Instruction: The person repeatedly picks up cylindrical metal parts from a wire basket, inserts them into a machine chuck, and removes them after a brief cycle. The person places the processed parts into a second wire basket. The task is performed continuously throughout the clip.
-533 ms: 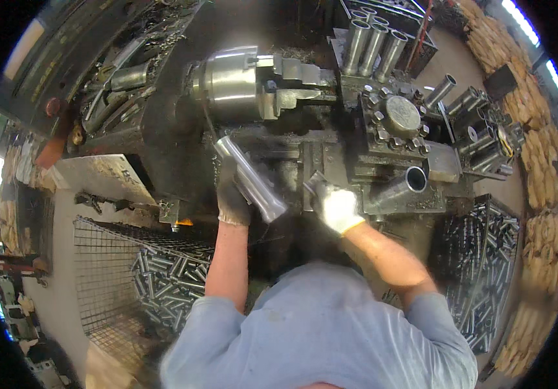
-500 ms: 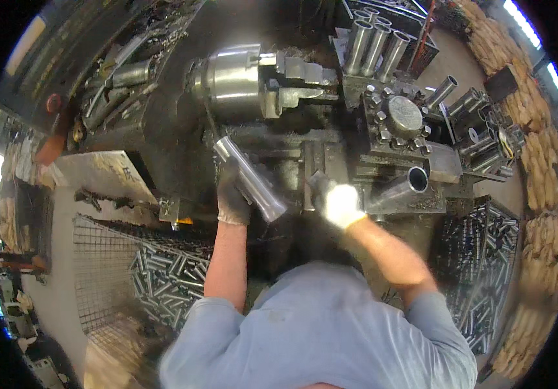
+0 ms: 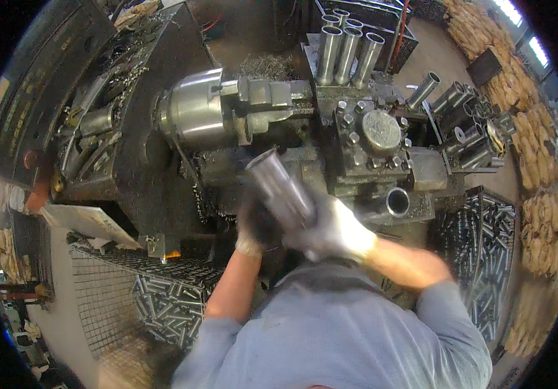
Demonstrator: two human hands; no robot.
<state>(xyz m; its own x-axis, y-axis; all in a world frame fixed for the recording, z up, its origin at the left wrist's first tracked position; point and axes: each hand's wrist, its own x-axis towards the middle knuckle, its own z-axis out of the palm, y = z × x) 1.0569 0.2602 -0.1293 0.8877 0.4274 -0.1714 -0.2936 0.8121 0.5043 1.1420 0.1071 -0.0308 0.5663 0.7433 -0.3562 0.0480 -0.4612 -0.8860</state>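
A shiny metal tube (image 3: pixel 278 183) slants in front of my body, its open upper end toward the lathe chuck (image 3: pixel 201 109). My left hand (image 3: pixel 257 223), in a dark-stained glove, is closed around the tube's left side. My right hand (image 3: pixel 336 228), in a white glove with dark fingers, wraps the tube's lower end; its fingers are somewhat blurred. Beyond the tube, the chuck's stepped jaws (image 3: pixel 269 97) hold no tube. The bolted tool post (image 3: pixel 381 129) stands to the right of the jaws. Another tube (image 3: pixel 396 202) lies on the machine, right of my right hand.
Several tubes (image 3: pixel 349 55) stand upright behind the tool post, and more tubes (image 3: pixel 467 129) lean on a rack at right. Wire baskets of metal pieces stand at lower left (image 3: pixel 170 305) and right (image 3: pixel 490 259). A tilted plate (image 3: pixel 87 222) sits left. Stacked sacks (image 3: pixel 542 194) line the right side.
My right hand has come left from beside the machine carriage and taken hold of the tube's lower end. My left hand still holds the tube. The whole view has shifted slightly.
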